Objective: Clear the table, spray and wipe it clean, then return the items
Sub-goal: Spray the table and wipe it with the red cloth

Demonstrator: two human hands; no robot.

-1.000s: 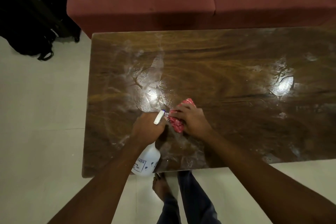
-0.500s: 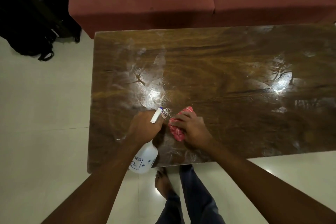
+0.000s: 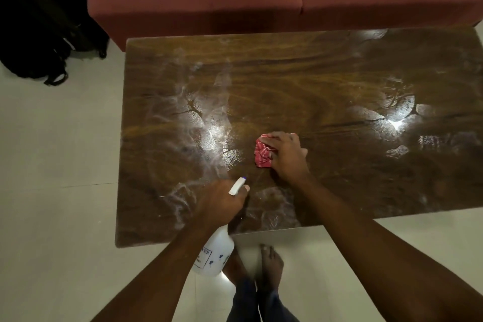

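With the worktop (image 3: 313, 81) cleared and sprayed, your right hand (image 3: 287, 157) curls its fingers over the red cloth (image 3: 262, 155) near centre, your left hand (image 3: 222, 201) grips the spray bottle (image 3: 214, 256) at 6 o'clock, and streaks at 9 and 3 o'clock, plus returning items, remain.

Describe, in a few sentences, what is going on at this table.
A person is wiping a wooden table. The right hand holds a bunched red cloth against the tabletop near its middle. The left hand grips a white spray bottle at the near edge, nozzle pointing over the table. Wet streaks cover much of the surface.
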